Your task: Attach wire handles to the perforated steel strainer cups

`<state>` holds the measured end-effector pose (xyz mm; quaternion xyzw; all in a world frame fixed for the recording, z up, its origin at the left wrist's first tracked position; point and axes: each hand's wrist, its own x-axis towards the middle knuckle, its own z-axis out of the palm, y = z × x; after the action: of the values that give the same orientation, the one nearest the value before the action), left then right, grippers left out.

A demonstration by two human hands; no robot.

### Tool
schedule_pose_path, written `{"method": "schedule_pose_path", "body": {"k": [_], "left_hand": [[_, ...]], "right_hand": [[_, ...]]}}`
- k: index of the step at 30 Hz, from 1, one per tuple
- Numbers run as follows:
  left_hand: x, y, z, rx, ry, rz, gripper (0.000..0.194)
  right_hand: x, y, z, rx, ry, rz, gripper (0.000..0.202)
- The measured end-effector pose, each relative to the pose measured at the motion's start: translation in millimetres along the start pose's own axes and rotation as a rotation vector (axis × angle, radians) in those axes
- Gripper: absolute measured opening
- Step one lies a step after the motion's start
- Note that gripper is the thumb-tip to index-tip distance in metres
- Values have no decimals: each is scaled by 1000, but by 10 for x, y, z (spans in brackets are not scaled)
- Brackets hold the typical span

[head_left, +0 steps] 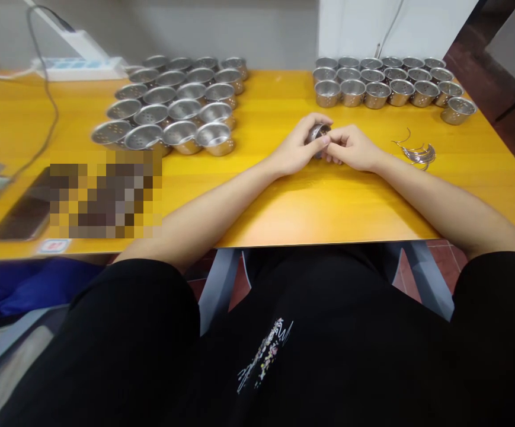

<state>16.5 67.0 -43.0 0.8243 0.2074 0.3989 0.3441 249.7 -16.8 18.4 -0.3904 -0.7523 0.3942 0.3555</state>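
A small perforated metal cup (pixel 317 133) is held just above the yellow table, tilted on its side. My left hand (pixel 300 142) wraps round it, thumb towards me. At the cup's right edge, my right hand (pixel 350 146) is closed in a pinch; whatever lies between its fingertips is hidden. A small pile of curved metal wires (pixel 421 155) lies on the table to the right of my right hand. Behind the hands, to the right, similar perforated cups (pixel 377 93) stand in rows, with wires visible across several of them. More perforated cups (pixel 181 135) stand in rows on the left.
The yellow table (pixel 279 213) has its front edge close to my body. On its left are a dark phone (pixel 21 207), a pixelated dark object (pixel 112 198) and a grey cable (pixel 55 112). A white power strip (pixel 79 68) lies at the back left by the wall.
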Motion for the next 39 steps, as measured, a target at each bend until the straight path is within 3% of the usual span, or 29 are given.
{"method": "schedule_pose_path", "body": {"k": [8, 14, 23, 30, 39], "left_hand": [[-22, 73, 32, -63, -27, -59, 95], [-4, 109, 84, -98, 12, -89, 93], [-3, 36, 104, -111, 32, -61, 97], [-9, 119, 125, -108, 66, -21, 92], [18, 85, 74, -151, 34, 2, 90]], "right_hand": [[49, 68, -14, -15, -24, -50, 77], [44, 115, 12, -90, -14, -95, 68], [21, 181, -18, -136, -62, -118, 34], [20, 190, -35, -136, -84, -144, 41], [22, 206, -37, -116, -87, -150, 51]]}}
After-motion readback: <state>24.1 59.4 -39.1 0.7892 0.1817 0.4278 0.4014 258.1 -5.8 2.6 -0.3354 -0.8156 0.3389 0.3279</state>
